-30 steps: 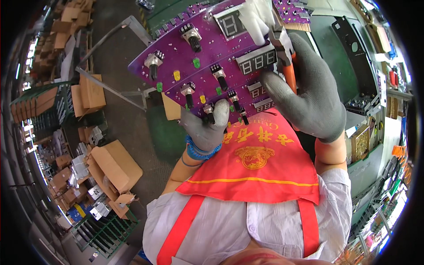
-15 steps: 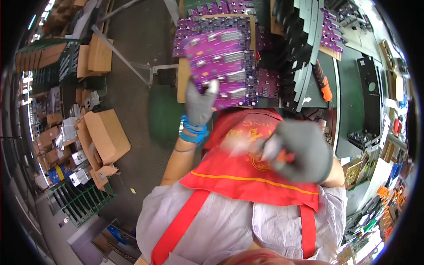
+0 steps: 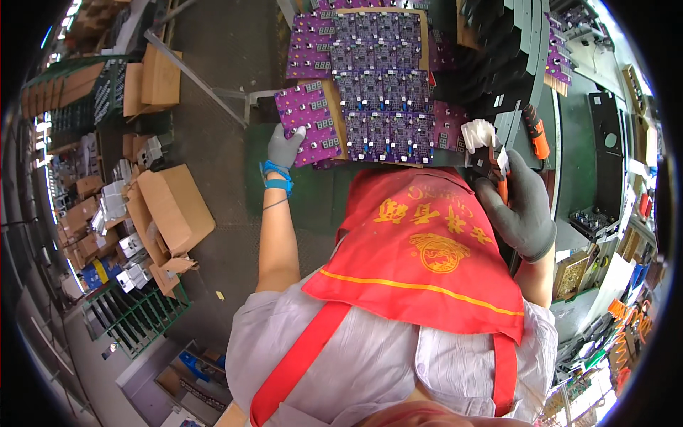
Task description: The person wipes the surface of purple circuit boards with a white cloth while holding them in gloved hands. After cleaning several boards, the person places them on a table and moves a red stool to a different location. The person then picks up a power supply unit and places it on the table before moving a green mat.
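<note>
Thumb over the upper face of a purple circuit board [image 3: 309, 122], the left grip [image 3: 284, 151] pinches its lower left edge, so that the board reaches up and to the right from the glove, small displays along its right side. The right grip [image 3: 525, 213], in a grey glove too, is closed around orange-handled pliers [image 3: 502, 189]; a ruffled white bundle [image 3: 479, 134] is at their tip, though whether the tool bites it I cannot tell. The held board overlaps the left margin of a cardboard sheet [image 3: 334, 107], and whether it rests there is not clear. On that sheet, just right of the board, rows of dark purple boards [image 3: 384, 89] lie close together, and more purple boards [image 3: 310, 46] lie above and to the left. All of this is on a dark table [image 3: 449, 159], whose near edge meets the red apron [image 3: 427, 228]. Beyond the right grip, a row of black metal panels [image 3: 491, 64] stands on edge, an orange and black power tool [image 3: 537, 134] beside it. Farther right, a black panel [image 3: 606, 139] lies on a green surface; off to the left, an open cardboard box [image 3: 178, 206] sits near a green rack [image 3: 135, 320] on the dark floor [image 3: 228, 249].
</note>
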{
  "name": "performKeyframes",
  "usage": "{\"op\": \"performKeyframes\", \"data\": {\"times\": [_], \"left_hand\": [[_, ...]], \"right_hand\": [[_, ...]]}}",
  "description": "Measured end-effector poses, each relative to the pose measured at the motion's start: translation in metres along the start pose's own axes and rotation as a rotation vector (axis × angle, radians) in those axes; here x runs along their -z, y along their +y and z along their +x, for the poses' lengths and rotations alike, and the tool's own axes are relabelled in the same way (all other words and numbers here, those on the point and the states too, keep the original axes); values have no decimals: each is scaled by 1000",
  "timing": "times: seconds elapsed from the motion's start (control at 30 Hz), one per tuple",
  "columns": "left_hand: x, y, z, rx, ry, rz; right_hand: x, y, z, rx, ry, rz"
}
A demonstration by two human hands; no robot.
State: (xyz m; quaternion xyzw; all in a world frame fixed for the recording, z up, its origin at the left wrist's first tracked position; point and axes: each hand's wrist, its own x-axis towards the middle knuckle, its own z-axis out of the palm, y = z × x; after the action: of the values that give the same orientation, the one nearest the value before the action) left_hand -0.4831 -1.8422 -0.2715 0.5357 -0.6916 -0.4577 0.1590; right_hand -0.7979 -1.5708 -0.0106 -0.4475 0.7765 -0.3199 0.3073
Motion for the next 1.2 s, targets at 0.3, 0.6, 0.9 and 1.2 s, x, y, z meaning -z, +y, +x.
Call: {"op": "performKeyframes", "data": {"times": [0.3,0.6,0.9,1.2], "left_hand": [[13,-8,23,121,-49,632],[-118,137,-31,-252,-239,460],[-161,150,-45,3,-204,427],[-105,198,-187,-223,239,144]], "right_hand": [[0,15,-8,22,30,-36],[13,37,-24,-15,39,-36],[32,58,-50,-50,42,-22],[19,86,-49,-150,-131,124]]}}
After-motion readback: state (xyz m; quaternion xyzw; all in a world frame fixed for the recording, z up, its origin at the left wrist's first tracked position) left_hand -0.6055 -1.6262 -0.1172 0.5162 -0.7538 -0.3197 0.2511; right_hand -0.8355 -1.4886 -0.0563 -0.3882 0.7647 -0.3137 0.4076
